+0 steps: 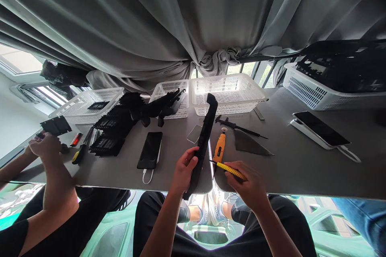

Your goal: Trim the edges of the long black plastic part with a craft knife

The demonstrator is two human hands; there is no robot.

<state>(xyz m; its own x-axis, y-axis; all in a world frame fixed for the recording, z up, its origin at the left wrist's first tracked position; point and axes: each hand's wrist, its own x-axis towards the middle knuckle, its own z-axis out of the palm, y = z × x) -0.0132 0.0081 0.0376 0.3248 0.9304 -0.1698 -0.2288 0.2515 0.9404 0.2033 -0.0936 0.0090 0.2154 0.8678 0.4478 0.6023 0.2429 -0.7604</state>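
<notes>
Long black part [205,134] slanted just left of the orange rotary tool [219,149], above the desk [289,172], pinched between the thumb and fingers of the left hand [183,170]. On the rotary tool's near side, the fingers of the right hand [246,180] gripped a yellow-handled cutter [230,170], its tip close to the part. Just beyond the rotary tool lay a black caliper [233,125]; farther beyond it stood a white basket [235,108].

Our left hand [186,167] holds a matt, plastic-looking strip [206,134], our right hand [246,180] a rough-textured tool [228,168]. Left of our grip lies a glossy phone [150,150]; beyond, a plastic basket [233,109] and cloth curtain [135,16].
</notes>
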